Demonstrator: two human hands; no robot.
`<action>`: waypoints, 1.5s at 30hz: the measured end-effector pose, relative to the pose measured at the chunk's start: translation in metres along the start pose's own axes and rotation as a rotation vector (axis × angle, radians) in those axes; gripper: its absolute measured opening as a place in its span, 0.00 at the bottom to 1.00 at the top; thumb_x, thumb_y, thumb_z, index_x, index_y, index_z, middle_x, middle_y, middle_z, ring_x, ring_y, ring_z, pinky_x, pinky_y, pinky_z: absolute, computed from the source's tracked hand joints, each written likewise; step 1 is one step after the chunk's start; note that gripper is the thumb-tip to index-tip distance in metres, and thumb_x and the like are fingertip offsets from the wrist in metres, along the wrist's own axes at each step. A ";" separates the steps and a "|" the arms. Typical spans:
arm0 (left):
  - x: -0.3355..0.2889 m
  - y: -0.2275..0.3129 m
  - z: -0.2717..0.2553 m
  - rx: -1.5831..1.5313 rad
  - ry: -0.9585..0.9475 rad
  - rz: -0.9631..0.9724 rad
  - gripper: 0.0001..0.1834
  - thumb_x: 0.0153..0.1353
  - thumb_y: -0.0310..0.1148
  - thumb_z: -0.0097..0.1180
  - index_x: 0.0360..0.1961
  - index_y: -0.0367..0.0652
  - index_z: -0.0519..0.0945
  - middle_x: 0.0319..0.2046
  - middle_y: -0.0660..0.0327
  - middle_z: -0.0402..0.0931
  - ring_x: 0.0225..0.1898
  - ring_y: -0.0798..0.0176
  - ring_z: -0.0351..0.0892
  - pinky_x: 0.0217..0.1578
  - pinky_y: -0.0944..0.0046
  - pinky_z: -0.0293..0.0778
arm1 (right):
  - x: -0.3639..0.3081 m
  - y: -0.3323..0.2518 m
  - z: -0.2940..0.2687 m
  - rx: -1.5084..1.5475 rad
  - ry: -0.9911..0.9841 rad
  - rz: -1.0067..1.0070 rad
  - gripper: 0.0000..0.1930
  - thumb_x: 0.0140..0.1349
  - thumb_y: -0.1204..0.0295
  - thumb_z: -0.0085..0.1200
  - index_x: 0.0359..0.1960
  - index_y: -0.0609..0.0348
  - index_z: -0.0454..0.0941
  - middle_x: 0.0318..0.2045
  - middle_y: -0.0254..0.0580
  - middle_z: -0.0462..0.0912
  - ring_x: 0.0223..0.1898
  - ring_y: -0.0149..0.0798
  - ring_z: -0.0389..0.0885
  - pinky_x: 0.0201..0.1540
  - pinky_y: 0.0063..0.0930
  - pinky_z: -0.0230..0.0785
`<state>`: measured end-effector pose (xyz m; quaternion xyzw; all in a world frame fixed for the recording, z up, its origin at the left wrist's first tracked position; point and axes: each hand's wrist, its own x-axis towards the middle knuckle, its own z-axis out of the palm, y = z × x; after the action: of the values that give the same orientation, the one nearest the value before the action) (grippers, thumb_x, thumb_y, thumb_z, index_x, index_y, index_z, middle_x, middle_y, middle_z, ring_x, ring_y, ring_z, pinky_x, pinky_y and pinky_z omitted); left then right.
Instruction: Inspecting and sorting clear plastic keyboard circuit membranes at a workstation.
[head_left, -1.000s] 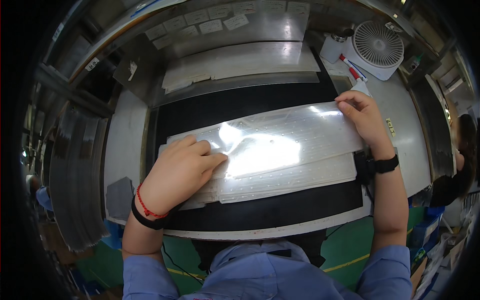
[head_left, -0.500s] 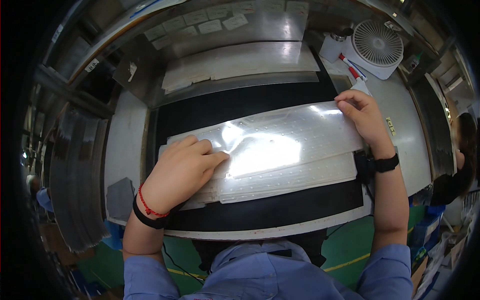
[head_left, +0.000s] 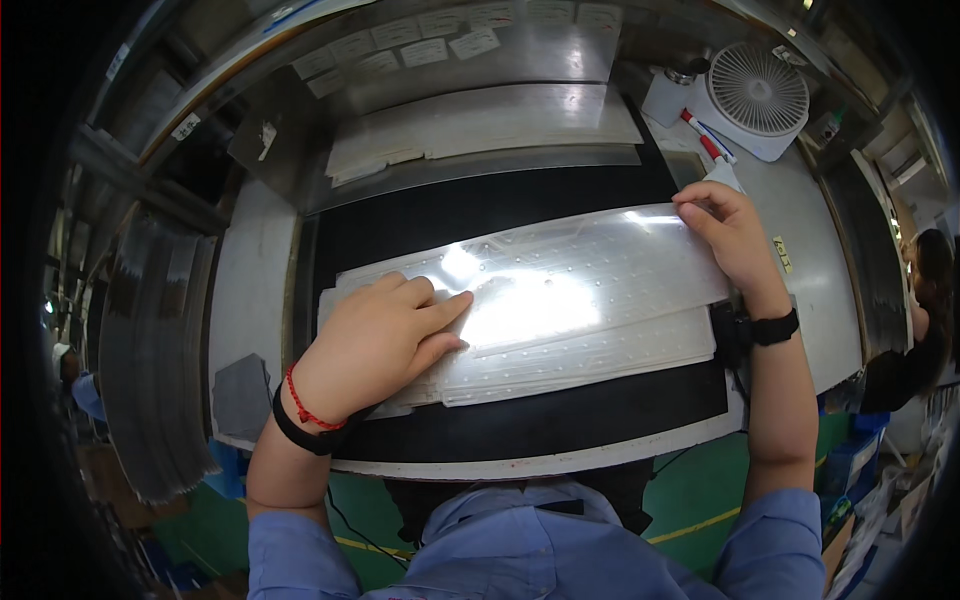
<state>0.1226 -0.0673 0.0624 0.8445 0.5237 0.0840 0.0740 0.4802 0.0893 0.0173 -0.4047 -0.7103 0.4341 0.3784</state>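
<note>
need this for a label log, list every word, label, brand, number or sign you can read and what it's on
None readable enough to quote.
Paper notes on upright metal panel: writing too small.
Yellow label on worktop, right side: marks too small.
White tag on upper-left shelf edge: too blurred.

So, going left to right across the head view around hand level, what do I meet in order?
Dark stack → grey pad → left hand → right hand → yellow label.
</note>
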 end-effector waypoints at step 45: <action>-0.002 -0.011 -0.001 -0.147 -0.099 -0.093 0.27 0.60 0.44 0.58 0.55 0.37 0.74 0.33 0.50 0.74 0.37 0.50 0.73 0.42 0.58 0.70 | -0.001 -0.001 0.000 0.027 0.014 0.026 0.07 0.62 0.75 0.56 0.40 0.61 0.79 0.35 0.29 0.79 0.39 0.23 0.74 0.44 0.17 0.65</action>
<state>0.1116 -0.0643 0.0610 0.8146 0.5506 0.0769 0.1652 0.4807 0.0881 0.0186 -0.4118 -0.6965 0.4457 0.3829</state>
